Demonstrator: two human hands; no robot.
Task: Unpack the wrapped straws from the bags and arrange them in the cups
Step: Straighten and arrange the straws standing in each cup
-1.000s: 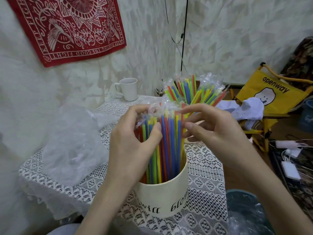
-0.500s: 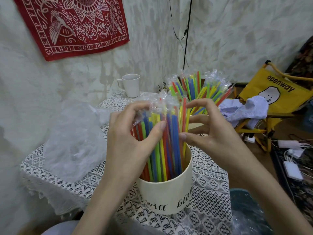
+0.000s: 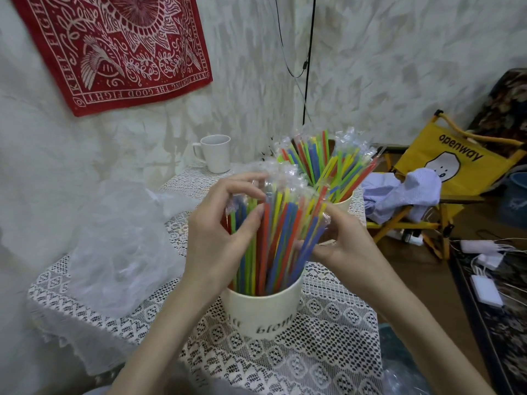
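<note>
I am looking down at a small table draped in a white lace tablecloth [image 3: 322,346], and right in front of me stands a cream cylindrical cup with dark lettering [image 3: 263,312], packed with upright plastic-wrapped straws in red, blue, green and yellow [image 3: 278,232]. My left hand [image 3: 216,238] is curled round the left side of that bundle, fingers hooked over the crinkled wrapper tops and the thumb pressing in against the straws from the front. My right hand [image 3: 340,240] comes in from the right, its fingers curled against the straws that lean outward on that side; I can see it holding them, but how tightly I cannot tell. Behind the near cup, and partly hidden by it, a second cream cup [image 3: 346,198] holds another fanned bunch of wrapped coloured straws [image 3: 328,161]. To my left a heap of crumpled clear plastic bags [image 3: 119,246] lies on the cloth, well apart from the cups. At the far edge of the table stands a white ceramic mug [image 3: 217,153]. On the pale wall hangs a red patterned bandana [image 3: 119,49], and to the right a yellow folding chair printed "openway" [image 3: 456,163] carries a rumpled pale striped garment [image 3: 405,192].
</note>
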